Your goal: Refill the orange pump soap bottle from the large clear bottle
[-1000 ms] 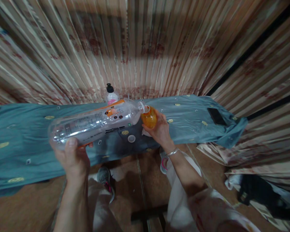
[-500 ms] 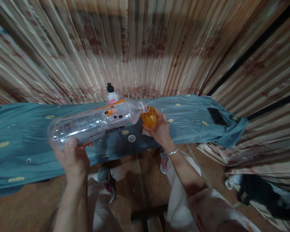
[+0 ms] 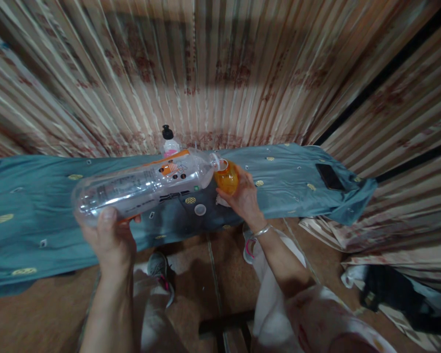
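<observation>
A large clear plastic bottle (image 3: 143, 189) with an orange and white label lies nearly level in the air, its mouth pointing right. Around its base end my left hand (image 3: 112, 235) is closed, thumb on the near side. My right hand (image 3: 244, 196) grips a small orange see-through bottle (image 3: 227, 180), tilted with its round opening toward the big bottle. The two mouths are side by side; whether they touch I cannot tell. A small white cap (image 3: 200, 210) lies on the cloth below them. Something pale, partly hidden, is under my right hand.
A teal patterned cloth (image 3: 294, 171) covers the long narrow table. Behind the big bottle stands a clear bottle with a black top (image 3: 168, 139). A black phone (image 3: 330, 177) lies at the right. Pleated curtains (image 3: 220, 73) hang along the back. Dark clothing (image 3: 393, 299) is at lower right.
Almost nothing differs. Both hands keep hold of their bottles in nearly the same place, with only a very slight shift of view.
</observation>
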`<state>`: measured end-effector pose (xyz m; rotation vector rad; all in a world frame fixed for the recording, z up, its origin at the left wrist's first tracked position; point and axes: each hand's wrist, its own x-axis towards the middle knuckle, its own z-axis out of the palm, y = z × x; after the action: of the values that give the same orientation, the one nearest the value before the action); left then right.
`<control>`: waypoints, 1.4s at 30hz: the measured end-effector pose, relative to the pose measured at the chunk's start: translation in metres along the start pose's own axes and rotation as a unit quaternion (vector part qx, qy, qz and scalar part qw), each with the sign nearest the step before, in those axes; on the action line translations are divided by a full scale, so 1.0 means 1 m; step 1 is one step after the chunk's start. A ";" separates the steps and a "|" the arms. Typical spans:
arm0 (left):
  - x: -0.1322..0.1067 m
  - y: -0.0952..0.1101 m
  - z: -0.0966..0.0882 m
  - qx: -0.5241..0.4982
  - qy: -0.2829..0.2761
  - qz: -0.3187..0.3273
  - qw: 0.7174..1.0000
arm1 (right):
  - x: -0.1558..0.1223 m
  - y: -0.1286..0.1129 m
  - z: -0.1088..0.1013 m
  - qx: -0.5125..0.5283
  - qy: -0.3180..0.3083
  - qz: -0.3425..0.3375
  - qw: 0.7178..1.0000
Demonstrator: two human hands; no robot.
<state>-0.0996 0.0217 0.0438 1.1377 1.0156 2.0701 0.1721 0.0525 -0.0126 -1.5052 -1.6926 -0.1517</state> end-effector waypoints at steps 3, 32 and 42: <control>0.000 0.000 0.001 -0.003 0.004 -0.002 1.000 | 0.000 0.001 0.000 0.004 0.001 -0.007 1.000; 0.000 0.000 -0.001 0.022 -0.001 0.001 1.000 | -0.001 0.003 0.002 0.005 -0.002 -0.005 1.000; 0.000 0.001 0.001 0.014 0.006 0.000 1.000 | -0.001 0.000 0.001 -0.006 0.005 -0.005 1.000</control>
<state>-0.0992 0.0218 0.0447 1.1406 1.0527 2.0711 0.1715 0.0525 -0.0142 -1.5022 -1.6939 -0.1749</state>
